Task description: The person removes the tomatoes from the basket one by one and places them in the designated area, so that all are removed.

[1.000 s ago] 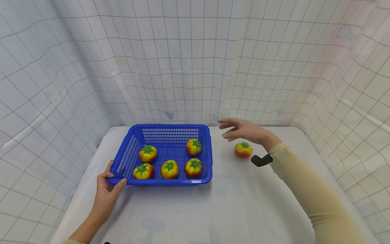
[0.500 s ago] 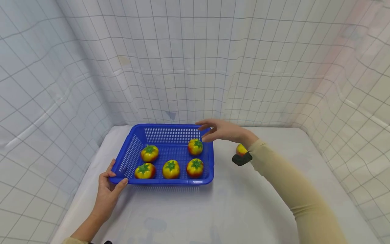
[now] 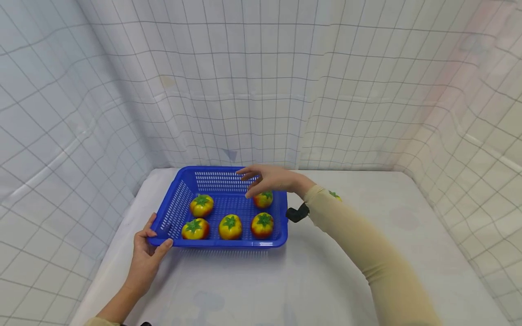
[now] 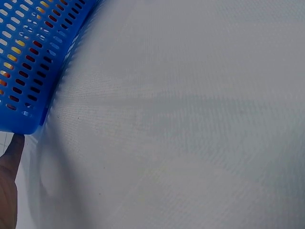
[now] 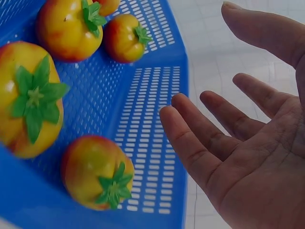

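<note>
A blue plastic basket (image 3: 220, 243) with slotted walls stands on the white table. Several glossy yellow-and-red tomatoes with green leafy tops lie inside, such as the front middle tomato (image 3: 230, 228). My left hand (image 3: 143, 262) holds the basket's near left corner, thumb at the front rim and fingers at the left side. Over the right part of the basket is my right hand (image 3: 269, 178), its fingers loosely spread and holding nothing. It partly covers the back right tomato (image 3: 263, 200). In the right wrist view the right palm (image 5: 267, 167) shows bare beside the basket wall.
Right of the basket, another tomato (image 3: 335, 196) is mostly hidden behind the right sleeve (image 3: 355, 240). White cloth (image 3: 269, 90) with a grid pattern hangs behind and on both sides of the table (image 3: 310, 280).
My right hand has moved left, from above the lone tomato on the table to over the basket, holding nothing throughout. The left hand stays at the basket's corner.
</note>
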The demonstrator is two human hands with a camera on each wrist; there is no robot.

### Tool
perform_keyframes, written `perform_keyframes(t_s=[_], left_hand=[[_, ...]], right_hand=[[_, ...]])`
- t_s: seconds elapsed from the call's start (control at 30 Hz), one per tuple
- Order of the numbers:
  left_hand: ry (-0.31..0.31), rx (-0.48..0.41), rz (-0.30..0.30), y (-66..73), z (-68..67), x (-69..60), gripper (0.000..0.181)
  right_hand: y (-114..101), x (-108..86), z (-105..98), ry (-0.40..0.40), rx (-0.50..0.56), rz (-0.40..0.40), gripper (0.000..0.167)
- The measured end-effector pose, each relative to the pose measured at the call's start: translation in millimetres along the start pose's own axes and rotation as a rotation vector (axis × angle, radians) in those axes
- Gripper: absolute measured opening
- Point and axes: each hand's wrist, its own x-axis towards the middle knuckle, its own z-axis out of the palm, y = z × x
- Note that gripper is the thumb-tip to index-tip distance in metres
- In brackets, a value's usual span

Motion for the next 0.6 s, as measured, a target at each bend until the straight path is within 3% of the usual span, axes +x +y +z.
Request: perform_keyframes(t_s=[0.6], left_hand=[[0.008, 0.038, 0.005, -1.8, -0.2, -1.7, 0.038]], right_hand=[[-1.5, 54.7, 32.1, -0.017, -0.03, 0.027, 0.071]])
